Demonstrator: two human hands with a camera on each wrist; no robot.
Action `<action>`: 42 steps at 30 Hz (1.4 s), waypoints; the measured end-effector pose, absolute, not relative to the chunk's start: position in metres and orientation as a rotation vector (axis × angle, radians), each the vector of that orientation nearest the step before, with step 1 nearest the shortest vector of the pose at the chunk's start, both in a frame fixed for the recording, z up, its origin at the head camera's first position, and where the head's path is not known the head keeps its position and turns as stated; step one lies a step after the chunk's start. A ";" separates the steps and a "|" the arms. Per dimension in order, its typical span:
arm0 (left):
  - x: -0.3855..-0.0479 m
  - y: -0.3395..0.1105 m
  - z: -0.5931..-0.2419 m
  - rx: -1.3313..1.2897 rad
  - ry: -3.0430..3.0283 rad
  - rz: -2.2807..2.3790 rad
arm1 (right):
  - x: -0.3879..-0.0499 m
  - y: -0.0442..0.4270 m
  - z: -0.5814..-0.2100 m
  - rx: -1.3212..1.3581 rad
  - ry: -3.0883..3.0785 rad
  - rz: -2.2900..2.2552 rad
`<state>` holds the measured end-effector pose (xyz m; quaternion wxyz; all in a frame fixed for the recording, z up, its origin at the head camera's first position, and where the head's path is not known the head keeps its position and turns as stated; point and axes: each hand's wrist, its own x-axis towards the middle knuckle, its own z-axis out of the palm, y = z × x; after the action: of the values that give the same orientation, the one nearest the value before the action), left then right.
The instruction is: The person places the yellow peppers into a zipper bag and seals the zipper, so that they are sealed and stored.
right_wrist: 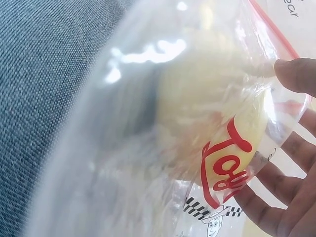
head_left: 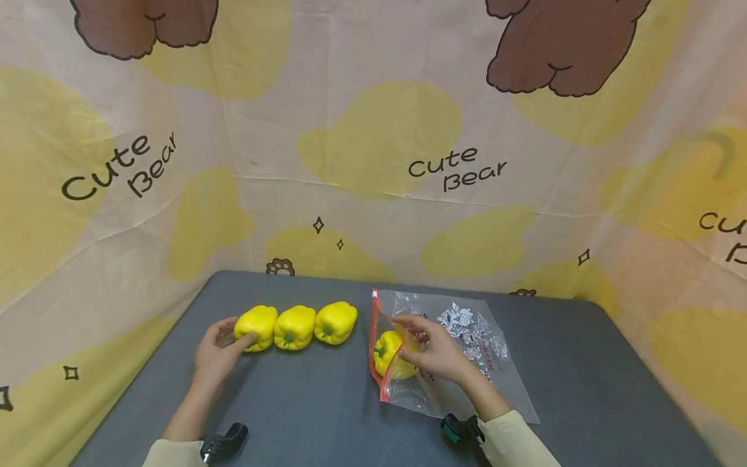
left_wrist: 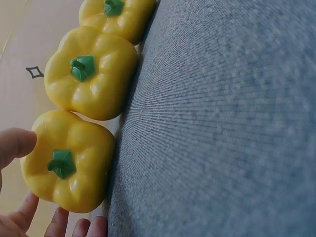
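Note:
Three yellow bell peppers stand side by side in a row, their green stems facing me. My left hand (head_left: 216, 350) holds the leftmost bell pepper (head_left: 257, 329), thumb on one side and fingers on the other; the left wrist view shows the same bell pepper (left_wrist: 69, 163) between them. Beside it are the middle bell pepper (head_left: 294, 328) and the right-hand bell pepper (head_left: 336, 323). A clear zip bag (head_left: 484, 363) with a red-edged mouth lies to the right. Another bell pepper (head_left: 384, 350) sits just inside that mouth. My right hand (head_left: 438, 350) grips the bag's upper layer near the opening.
A dark grey table (head_left: 303, 402) carries everything. Behind it and at both sides hangs a printed cloth (head_left: 362, 143) with bears and lettering. Each wrist wears a black strap, the left strap (head_left: 224, 442) and the right strap (head_left: 461, 428).

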<state>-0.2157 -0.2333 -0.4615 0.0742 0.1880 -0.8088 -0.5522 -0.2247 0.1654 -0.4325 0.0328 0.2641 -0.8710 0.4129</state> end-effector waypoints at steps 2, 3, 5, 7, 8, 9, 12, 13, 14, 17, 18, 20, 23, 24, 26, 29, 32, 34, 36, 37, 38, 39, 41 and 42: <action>-0.216 -0.233 -0.461 0.555 -2.422 -1.660 | -0.225 0.165 -0.433 0.809 -2.679 1.273; -0.216 -0.232 -0.461 0.557 -2.415 -1.663 | -0.225 0.165 -0.433 0.805 -2.681 1.275; -0.216 -0.232 -0.460 0.551 -2.407 -1.664 | -0.225 0.165 -0.432 0.801 -2.683 1.279; -0.216 -0.232 -0.460 0.550 -2.404 -1.665 | -0.225 0.166 -0.432 0.806 -2.680 1.280; -0.216 -0.232 -0.460 0.551 -2.403 -1.667 | -0.225 0.166 -0.432 0.809 -2.677 1.283; -0.216 -0.232 -0.460 0.552 -2.404 -1.667 | -0.225 0.166 -0.432 0.815 -2.676 1.280; -0.217 -0.231 -0.459 0.556 -2.408 -1.667 | -0.225 0.166 -0.432 0.833 -2.665 1.281; -0.217 -0.231 -0.459 0.557 -2.409 -1.667 | -0.225 0.166 -0.432 0.838 -2.662 1.279; -0.218 -0.231 -0.459 0.557 -2.408 -1.667 | -0.225 0.166 -0.432 0.843 -2.659 1.278; -0.219 -0.229 -0.458 0.560 -2.406 -1.665 | -0.225 0.166 -0.432 0.841 -2.659 1.282; -0.219 -0.229 -0.458 0.563 -2.405 -1.665 | -0.225 0.166 -0.432 0.836 -2.662 1.281; -0.220 -0.228 -0.458 0.569 -2.407 -1.662 | -0.225 0.166 -0.432 0.830 -2.666 1.281; -0.221 -0.227 -0.458 0.574 -2.411 -1.661 | -0.225 0.165 -0.432 0.819 -2.675 1.282; -0.222 -0.227 -0.458 0.575 -2.412 -1.660 | -0.225 0.165 -0.432 0.816 -2.679 1.281; -0.222 -0.226 -0.459 0.574 -2.411 -1.662 | -0.225 0.166 -0.432 0.814 -2.681 1.285; -0.222 -0.226 -0.459 0.577 -2.409 -1.660 | -0.225 0.166 -0.432 0.807 -2.688 1.282; -0.222 -0.225 -0.459 0.583 -2.409 -1.657 | -0.226 0.165 -0.433 0.799 -2.693 1.279; -0.222 -0.225 -0.460 0.587 -2.408 -1.651 | -0.226 0.165 -0.434 0.795 -2.696 1.272; -0.222 -0.225 -0.460 0.589 -2.409 -1.646 | -0.227 0.165 -0.434 0.792 -2.697 1.273; -0.222 -0.224 -0.460 0.588 -2.410 -1.640 | -0.226 0.165 -0.434 0.790 -2.697 1.274; -0.222 -0.224 -0.460 0.585 -2.411 -1.635 | -0.226 0.165 -0.434 0.789 -2.696 1.276; -0.222 -0.224 -0.461 0.582 -2.413 -1.631 | -0.226 0.165 -0.434 0.789 -2.696 1.279; -0.221 -0.224 -0.461 0.580 -2.415 -1.617 | -0.226 0.165 -0.434 0.787 -2.697 1.287; -0.221 -0.224 -0.461 0.580 -2.415 -1.610 | -0.226 0.165 -0.434 0.786 -2.698 1.288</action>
<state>-0.2212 -0.2239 -0.4609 0.0906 0.1950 -0.8126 -0.5418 -0.2257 0.1652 -0.4337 0.0251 0.2543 -0.8724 0.4166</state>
